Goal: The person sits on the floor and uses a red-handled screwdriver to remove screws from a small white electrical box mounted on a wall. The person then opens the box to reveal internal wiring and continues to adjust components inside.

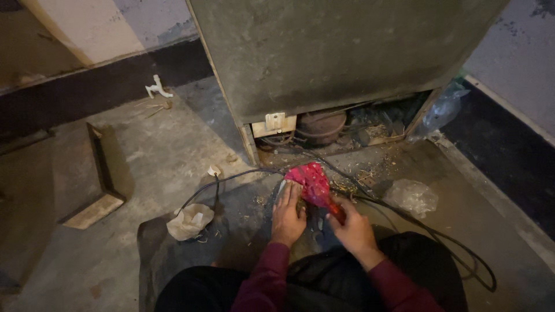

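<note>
My left hand lies flat on the dusty concrete floor, its fingertips touching a crumpled red-pink cloth. My right hand is closed around a red handle at the lower end of that cloth. Both hands are just in front of the open bottom compartment at the back of a large grey appliance, where a rusty round compressor sits among debris. A black cable runs past the cloth and loops off to the right.
A crumpled white paper or bag lies left of my hands. A clear plastic bag sits to the right, another by the appliance's corner. A wooden board lies at left. Walls close in behind and right.
</note>
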